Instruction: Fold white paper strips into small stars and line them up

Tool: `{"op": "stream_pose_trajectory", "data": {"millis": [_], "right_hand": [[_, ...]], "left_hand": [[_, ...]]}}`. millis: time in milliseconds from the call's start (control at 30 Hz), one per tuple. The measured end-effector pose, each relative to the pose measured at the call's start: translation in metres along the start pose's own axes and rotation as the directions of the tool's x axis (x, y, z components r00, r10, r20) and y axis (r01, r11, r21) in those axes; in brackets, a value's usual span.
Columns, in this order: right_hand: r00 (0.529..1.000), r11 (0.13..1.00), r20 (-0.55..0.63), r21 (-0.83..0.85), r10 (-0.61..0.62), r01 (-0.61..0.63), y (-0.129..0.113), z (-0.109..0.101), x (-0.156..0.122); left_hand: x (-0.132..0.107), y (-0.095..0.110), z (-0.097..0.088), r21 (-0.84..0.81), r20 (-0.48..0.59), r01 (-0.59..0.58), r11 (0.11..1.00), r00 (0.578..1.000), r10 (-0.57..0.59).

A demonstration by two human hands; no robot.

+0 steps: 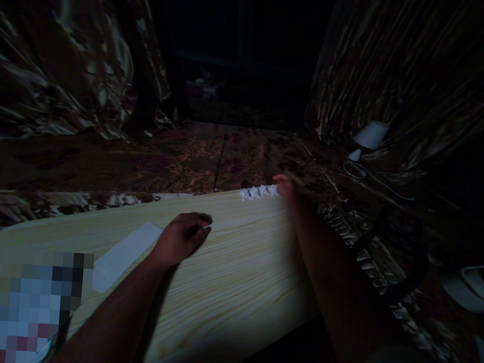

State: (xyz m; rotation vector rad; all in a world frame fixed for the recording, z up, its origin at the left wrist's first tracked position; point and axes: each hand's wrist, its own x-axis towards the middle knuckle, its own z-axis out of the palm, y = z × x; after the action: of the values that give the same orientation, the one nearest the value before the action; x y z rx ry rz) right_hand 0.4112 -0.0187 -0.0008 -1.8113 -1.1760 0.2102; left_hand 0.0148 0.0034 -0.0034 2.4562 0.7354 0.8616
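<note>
On my feed the white folded pieces (263, 190), right of frame centre, line up leftward from the nearer right hand (287, 189), and I cannot tell whether it or the half-curled left hand (182, 237) grips anything.

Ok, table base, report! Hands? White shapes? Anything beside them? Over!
Right hand at right end of white shapes. Left hand half-curled over tabletop, white sheet beside it. Shapes in a row along far edge.
</note>
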Motion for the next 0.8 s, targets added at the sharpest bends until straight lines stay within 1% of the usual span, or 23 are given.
{"op": "stream_pose_trajectory", "data": {"millis": [67,133,300,433,467,533,667,733,800], "right_hand": [[1.0,1.0,-0.008,-0.005,0.026,-0.026,0.006,-0.006,-0.002],[1.0,1.0,0.009,-0.011,0.028,-0.028,0.01,-0.011,-0.006],[0.994,0.999,0.103,-0.019,-0.035,0.037,0.019,-0.019,-0.023],[0.99,0.997,0.123,-0.033,-0.067,0.072,0.02,-0.017,-0.03],[0.99,0.995,0.119,-0.04,-0.081,0.087,0.021,-0.017,-0.03],[0.98,0.987,0.13,-0.048,-0.149,0.156,0.021,-0.016,-0.029],[0.919,0.932,0.19,-0.044,-0.346,0.36,0.023,-0.016,-0.024],[0.904,0.92,0.219,-0.053,-0.368,0.387,0.023,-0.016,-0.022],[0.917,0.936,0.23,-0.058,-0.327,0.348,0.021,-0.016,-0.021]], "left_hand": [[0.0,-0.001,0.001,-0.001,-0.003,0.0,1.0,1.0,0.0],[-0.001,-0.002,0.001,0.0,-0.001,-0.001,1.0,1.0,0.001],[-0.001,-0.003,0.002,0.0,-0.005,-0.002,1.0,1.0,0.002],[-0.001,-0.003,0.001,0.019,0.014,-0.008,1.0,1.0,0.008],[-0.001,-0.004,0.001,0.022,0.017,-0.01,1.0,1.0,0.01],[-0.001,-0.005,0.002,0.028,0.016,-0.012,1.0,1.0,0.012],[-0.001,-0.006,0.003,0.032,0.013,-0.006,0.999,1.0,0.006],[-0.001,-0.006,0.003,0.036,0.016,-0.001,0.999,1.0,0.0],[-0.001,-0.005,0.002,0.039,0.023,0.002,0.999,1.0,-0.003]]}}
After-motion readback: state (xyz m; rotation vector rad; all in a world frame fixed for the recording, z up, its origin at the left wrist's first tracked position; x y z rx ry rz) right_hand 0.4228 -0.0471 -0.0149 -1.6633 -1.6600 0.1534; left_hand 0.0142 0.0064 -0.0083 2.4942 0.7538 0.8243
